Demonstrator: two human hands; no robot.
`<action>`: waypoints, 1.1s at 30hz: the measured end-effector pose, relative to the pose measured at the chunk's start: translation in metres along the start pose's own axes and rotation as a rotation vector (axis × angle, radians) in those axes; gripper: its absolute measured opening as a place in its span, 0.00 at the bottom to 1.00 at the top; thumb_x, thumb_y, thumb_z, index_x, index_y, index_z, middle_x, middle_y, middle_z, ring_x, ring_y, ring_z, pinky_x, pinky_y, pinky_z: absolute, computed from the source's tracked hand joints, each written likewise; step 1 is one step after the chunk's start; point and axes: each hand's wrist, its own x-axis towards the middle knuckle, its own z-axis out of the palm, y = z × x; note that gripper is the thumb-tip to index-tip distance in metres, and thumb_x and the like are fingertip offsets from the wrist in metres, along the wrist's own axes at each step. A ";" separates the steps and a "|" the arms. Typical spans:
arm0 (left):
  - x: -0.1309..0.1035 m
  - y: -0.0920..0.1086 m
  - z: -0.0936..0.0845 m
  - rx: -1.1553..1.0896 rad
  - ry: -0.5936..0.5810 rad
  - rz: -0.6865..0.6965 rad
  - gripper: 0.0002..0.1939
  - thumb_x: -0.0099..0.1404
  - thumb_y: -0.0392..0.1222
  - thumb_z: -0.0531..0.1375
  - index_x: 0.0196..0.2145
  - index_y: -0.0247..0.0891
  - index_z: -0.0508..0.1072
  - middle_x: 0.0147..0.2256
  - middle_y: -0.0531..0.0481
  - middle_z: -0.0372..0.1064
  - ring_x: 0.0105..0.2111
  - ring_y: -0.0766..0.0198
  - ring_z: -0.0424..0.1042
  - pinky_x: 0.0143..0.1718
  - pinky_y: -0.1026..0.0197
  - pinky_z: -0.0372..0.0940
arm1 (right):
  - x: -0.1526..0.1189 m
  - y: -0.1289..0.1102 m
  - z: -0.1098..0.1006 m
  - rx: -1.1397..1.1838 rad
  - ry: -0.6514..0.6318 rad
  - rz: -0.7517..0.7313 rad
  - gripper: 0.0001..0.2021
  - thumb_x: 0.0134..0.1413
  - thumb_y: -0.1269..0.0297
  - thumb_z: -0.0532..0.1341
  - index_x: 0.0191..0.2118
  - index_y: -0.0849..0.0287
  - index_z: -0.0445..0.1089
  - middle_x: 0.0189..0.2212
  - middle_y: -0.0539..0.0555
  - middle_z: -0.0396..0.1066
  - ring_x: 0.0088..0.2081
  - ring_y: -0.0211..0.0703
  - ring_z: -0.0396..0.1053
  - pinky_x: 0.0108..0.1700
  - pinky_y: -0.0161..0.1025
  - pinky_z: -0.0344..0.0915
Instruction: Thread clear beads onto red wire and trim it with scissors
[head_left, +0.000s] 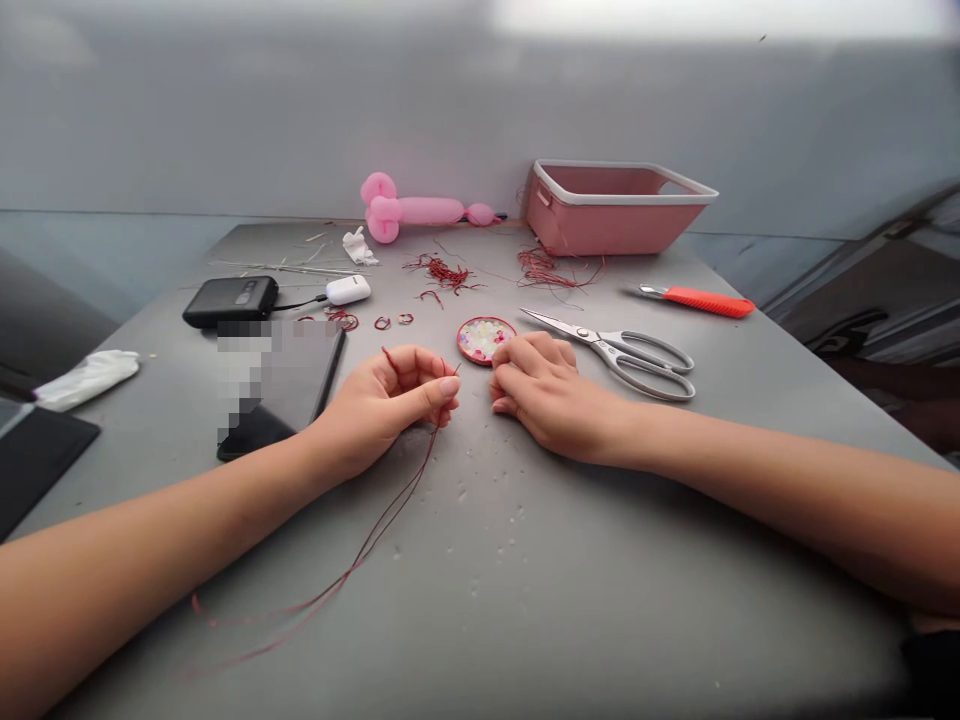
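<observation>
Left hand: your left hand (pixel 397 400) is closed in a pinch, thumb against curled fingers, gripping the red cord (pixel 346 573); a bit of red also shows over the index finger.
Red cord: it rises slightly above your thumb tip, and its long strands hang from the pinch, trailing down and left over the grey table (pixel 480 620).
Right hand: your right hand (pixel 559 400) is low at the near right edge of the bead dish (pixel 459 342), fingers bent; you cannot tell from this view whether they pinch anything.
Bead dish: it is round and red-rimmed, beyond the space between your hands, with pale and pink beads (pixel 484 335) inside.
Tools: the scissors (pixel 611 352) lie to the right of the dish, blades together; the orange-handled cutter (pixel 709 301) lies beyond them.
Red pieces: small red rings (pixel 382 323) lie left of the dish, a pile of short red cords (pixel 446 272) beyond it, and a loose red tangle (pixel 544 268) before the pink basket (pixel 615 225).
Far edge: the pink balloon (pixel 431 210) lies left of the basket, near a crumpled white tissue (pixel 358 247).
Left side: a dark tablet (pixel 300 400) lies beside your left forearm, partly pixelated, with a black box (pixel 231 300) beyond it.
</observation>
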 end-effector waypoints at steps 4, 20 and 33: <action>-0.001 0.001 0.000 0.055 -0.039 0.026 0.09 0.60 0.41 0.67 0.33 0.36 0.72 0.26 0.57 0.71 0.25 0.74 0.69 0.31 0.69 0.66 | -0.001 0.003 0.006 0.032 0.200 -0.200 0.06 0.63 0.74 0.50 0.35 0.58 0.60 0.37 0.58 0.65 0.42 0.47 0.58 0.49 0.51 0.61; -0.003 0.006 0.003 0.064 -0.073 -0.052 0.08 0.57 0.41 0.69 0.32 0.35 0.76 0.24 0.56 0.73 0.24 0.73 0.70 0.30 0.69 0.67 | -0.003 -0.006 0.002 0.495 0.484 -0.231 0.03 0.60 0.72 0.61 0.37 0.57 0.66 0.31 0.51 0.71 0.32 0.36 0.69 0.36 0.35 0.69; -0.011 0.008 0.009 0.310 -0.094 -0.031 0.11 0.56 0.46 0.67 0.33 0.35 0.78 0.25 0.50 0.74 0.26 0.65 0.72 0.31 0.63 0.69 | -0.001 -0.007 -0.003 0.554 0.434 -0.398 0.03 0.59 0.73 0.62 0.37 0.58 0.71 0.30 0.52 0.75 0.32 0.37 0.70 0.37 0.38 0.69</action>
